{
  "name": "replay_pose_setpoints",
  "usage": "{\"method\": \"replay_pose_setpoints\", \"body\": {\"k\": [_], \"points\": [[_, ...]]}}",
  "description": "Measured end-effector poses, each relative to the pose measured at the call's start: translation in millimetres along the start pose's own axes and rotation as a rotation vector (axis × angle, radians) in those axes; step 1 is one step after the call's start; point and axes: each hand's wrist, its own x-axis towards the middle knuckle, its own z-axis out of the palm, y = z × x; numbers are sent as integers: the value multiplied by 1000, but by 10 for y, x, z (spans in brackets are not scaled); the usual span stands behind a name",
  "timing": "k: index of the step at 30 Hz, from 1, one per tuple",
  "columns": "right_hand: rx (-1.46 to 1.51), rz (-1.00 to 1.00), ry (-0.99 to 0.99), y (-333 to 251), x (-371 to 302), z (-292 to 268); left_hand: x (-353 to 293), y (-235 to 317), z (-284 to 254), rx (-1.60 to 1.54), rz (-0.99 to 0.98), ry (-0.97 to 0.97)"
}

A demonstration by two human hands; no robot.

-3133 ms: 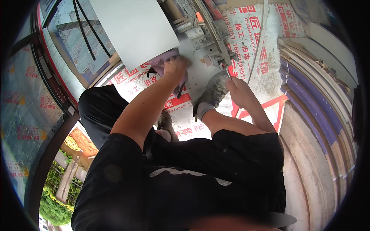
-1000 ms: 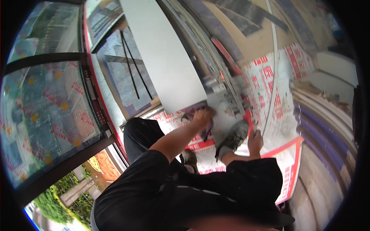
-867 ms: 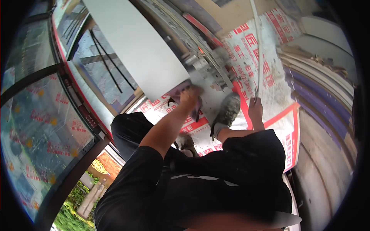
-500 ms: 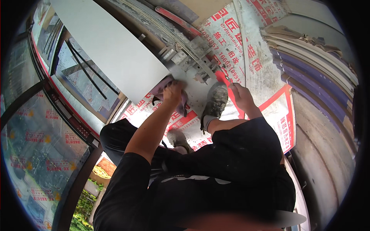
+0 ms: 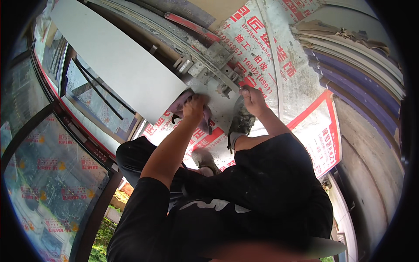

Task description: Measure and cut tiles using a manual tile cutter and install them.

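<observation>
Purple cloth (image 5: 179,105) under left hand (image 5: 195,106), fingers clamped on its bunch; looks light, limp, best gripped by folds. White panel (image 5: 118,61) just beyond fingertips: likely stiff, slick, edge-held. Right hand (image 5: 254,101) by metal bar (image 5: 229,81); finger closure, can't tell.

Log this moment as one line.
left hand: on purplish cloth by white board | right hand: at end of metal rail, grip unclear

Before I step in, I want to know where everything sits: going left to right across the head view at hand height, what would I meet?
Dark-framed glass window → white rectangular panel → bare left hand → bare right hand → stack of purple-edged boards.
</observation>
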Motion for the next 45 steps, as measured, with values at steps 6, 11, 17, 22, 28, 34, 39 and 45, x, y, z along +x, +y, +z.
{"method": "replay_pose_setpoints", "body": {"k": [6,11,17,22,28,34,39,45], "points": [[-198,201,-90,-442,-19,-293,25,13,16,-71,11,49],[-266,312,-253,-682,127,-424,-19,69,-67,-18,16,87],[205,657,-493,-573,157,-666,-22,69,-50,-28,-12,109],[170,688,-468,-548,119,-611,-50,59,-30,-29,-5,95],[96,672,-460,-677,151,-586,-45,71,-17,-9,-32,105],[188,839,-441,-718,103,-573,-88,77,125,-36,-52,137],[29,785,-440,-634,97,-519,-84,83,138,-34,-44,136],[93,619,-407,-276,-5,-482,-127,89,132,-36,-48,266]]}}
